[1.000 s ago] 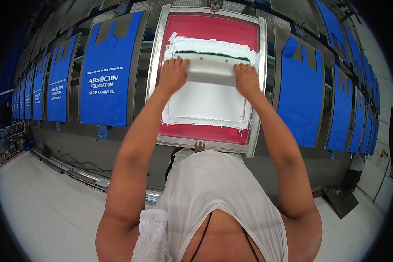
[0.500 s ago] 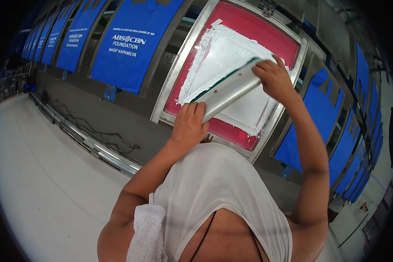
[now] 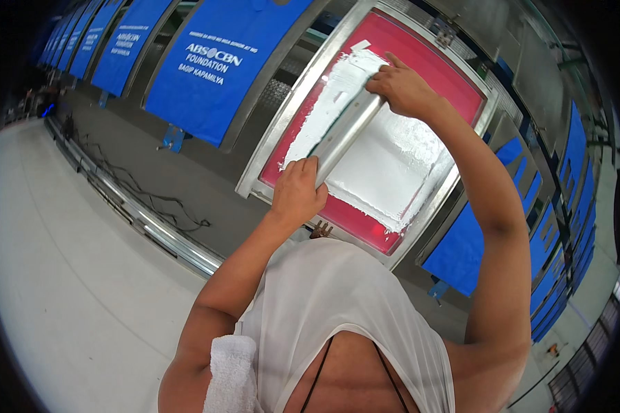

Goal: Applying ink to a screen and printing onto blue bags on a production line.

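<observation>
A long squeegee (image 3: 351,131) with a silver handle and a dark green blade edge lies slanted over a printing screen. My left hand (image 3: 298,191) wraps round its near end, and my right hand (image 3: 408,88) grips its far end. The screen has a metal frame (image 3: 271,136) and a red mesh (image 3: 430,58). Thick white ink (image 3: 399,162) covers the middle of the mesh, with ragged ridges along its edges. Part of the blade and the fingertips' undersides are hidden.
Blue printed bags (image 3: 220,62) lie on flat boards in a row to the left. More blue bags (image 3: 461,248) lie to the right. A metal rail (image 3: 165,244) runs along the left side, with dark cables (image 3: 151,196) beside it. Pale floor (image 3: 69,275) stretches at lower left.
The squeegee has swept to the left across the screen, my right hand moving furthest, up and left. A smoother white stretch now shows to its right.
</observation>
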`<state>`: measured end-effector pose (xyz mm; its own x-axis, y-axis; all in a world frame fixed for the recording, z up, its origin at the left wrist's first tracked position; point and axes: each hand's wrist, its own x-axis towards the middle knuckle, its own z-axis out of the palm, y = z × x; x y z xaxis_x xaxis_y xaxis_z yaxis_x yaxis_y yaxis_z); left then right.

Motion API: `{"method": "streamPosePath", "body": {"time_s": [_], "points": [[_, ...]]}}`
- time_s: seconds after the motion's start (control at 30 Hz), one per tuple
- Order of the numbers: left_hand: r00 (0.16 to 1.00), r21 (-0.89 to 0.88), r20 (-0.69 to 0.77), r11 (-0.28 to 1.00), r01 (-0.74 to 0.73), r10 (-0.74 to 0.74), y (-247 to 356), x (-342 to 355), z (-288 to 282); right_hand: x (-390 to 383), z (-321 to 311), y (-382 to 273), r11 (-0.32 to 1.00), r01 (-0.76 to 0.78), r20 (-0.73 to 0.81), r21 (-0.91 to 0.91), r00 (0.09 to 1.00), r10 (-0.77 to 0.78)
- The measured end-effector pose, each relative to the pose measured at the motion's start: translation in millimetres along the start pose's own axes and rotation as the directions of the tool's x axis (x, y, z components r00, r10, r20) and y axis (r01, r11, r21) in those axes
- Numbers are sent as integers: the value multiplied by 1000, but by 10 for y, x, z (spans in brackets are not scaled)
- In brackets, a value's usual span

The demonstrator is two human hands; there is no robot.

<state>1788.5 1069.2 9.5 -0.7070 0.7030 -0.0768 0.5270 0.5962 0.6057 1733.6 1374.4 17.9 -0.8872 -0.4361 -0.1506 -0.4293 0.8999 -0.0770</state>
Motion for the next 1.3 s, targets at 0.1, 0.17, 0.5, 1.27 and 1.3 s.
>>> {"method": "streamPosePath", "body": {"time_s": [0.1, 0.17, 0.5, 1.27, 1.3], "points": [[994, -27, -3, 994, -109, 109, 76, 172, -70, -608, -150, -92, 985, -175, 82, 6, 981, 174], [969, 33, -56, 971, -238, 240, 93, 425, -91, -1043, -175, -215, 919, -377, -93, 114, 917, 388], [814, 366, -22, 763, -533, 580, -212, 1598, 447, -1362, 795, -861, 603, -790, -200, 106, 577, 792], [795, 177, 435, 825, -537, 424, -387, -50, -167, -1454, 261, -2712, 338, -899, 392, 277, 427, 815], [811, 192, 396, 825, -532, 431, -423, -122, -135, -1464, 292, -2768, 333, -899, 366, 284, 423, 829]]}}
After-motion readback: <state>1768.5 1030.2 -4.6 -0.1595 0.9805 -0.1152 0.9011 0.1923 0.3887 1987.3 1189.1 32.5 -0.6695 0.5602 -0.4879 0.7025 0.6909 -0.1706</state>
